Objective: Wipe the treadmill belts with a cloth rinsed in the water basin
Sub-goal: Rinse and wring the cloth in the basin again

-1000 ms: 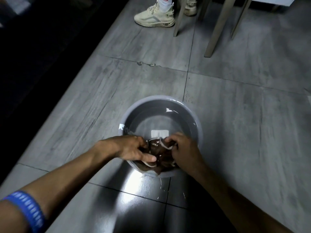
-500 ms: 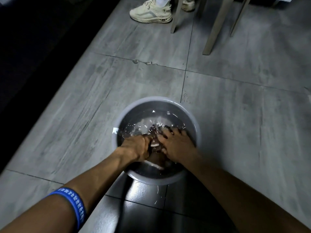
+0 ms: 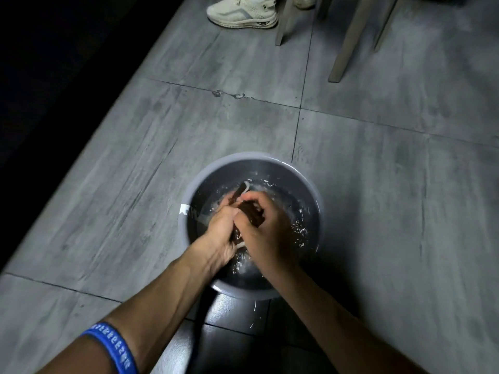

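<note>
A round grey water basin (image 3: 270, 161) stands on the tiled floor in front of me, with rippling, splashing water inside. A dark brown cloth with a white edge (image 3: 252, 214) is bunched between my hands above the water. My left hand (image 3: 220, 230) grips the cloth's left side with curled fingers. My right hand (image 3: 263, 228) grips its right side, pressed against the left hand. Most of the cloth is hidden by my fingers. No treadmill belt can be made out in this view.
Grey floor tiles (image 3: 391, 211) surround the basin, wet and shiny just in front of it. A person's pale sneaker (image 3: 243, 12) and pale chair legs (image 3: 348, 41) stand at the far top. A dark, unlit area (image 3: 54, 76) fills the left.
My hands went from holding the cloth at the basin's near rim to plunging it into the water, and now squeeze it together in the middle of the basin. The water is churned.
</note>
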Available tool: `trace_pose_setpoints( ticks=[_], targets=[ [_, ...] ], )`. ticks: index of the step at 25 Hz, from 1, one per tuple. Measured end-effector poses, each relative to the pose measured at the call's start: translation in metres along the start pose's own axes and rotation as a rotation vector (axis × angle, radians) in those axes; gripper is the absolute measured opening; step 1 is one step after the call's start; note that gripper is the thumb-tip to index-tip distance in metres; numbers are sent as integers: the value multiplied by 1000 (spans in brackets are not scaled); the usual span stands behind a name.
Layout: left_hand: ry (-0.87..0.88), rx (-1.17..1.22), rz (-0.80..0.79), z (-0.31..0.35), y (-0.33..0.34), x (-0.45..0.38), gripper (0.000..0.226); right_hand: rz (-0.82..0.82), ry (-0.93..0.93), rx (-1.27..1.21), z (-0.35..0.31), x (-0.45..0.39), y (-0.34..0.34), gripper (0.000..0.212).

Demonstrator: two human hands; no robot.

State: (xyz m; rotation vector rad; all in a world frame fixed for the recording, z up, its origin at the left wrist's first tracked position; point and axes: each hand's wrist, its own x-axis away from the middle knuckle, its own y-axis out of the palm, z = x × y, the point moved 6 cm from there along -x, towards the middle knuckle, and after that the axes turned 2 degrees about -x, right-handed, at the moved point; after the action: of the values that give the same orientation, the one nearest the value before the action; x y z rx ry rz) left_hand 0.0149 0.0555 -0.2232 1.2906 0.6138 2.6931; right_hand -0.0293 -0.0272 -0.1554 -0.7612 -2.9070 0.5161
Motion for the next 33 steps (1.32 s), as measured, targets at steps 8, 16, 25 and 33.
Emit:
trace_pose_setpoints(
  ticks=[8, 16, 25, 33],
  targets=[
    [232, -801, 264, 26, -17, 6, 40, -163, -242, 379, 19, -12, 14, 19],
    [389, -2007, -64, 11, -2, 15, 71, -742, -192, 1133, 52, -14, 5, 58],
    [-183, -395, 6, 10, -11, 12, 51, -284, 585, -246, 31, -18, 7, 40],
    [56, -60, 137, 5, 1, 24, 20, -54, -60, 128, 1, 0, 4, 29]
  ],
)
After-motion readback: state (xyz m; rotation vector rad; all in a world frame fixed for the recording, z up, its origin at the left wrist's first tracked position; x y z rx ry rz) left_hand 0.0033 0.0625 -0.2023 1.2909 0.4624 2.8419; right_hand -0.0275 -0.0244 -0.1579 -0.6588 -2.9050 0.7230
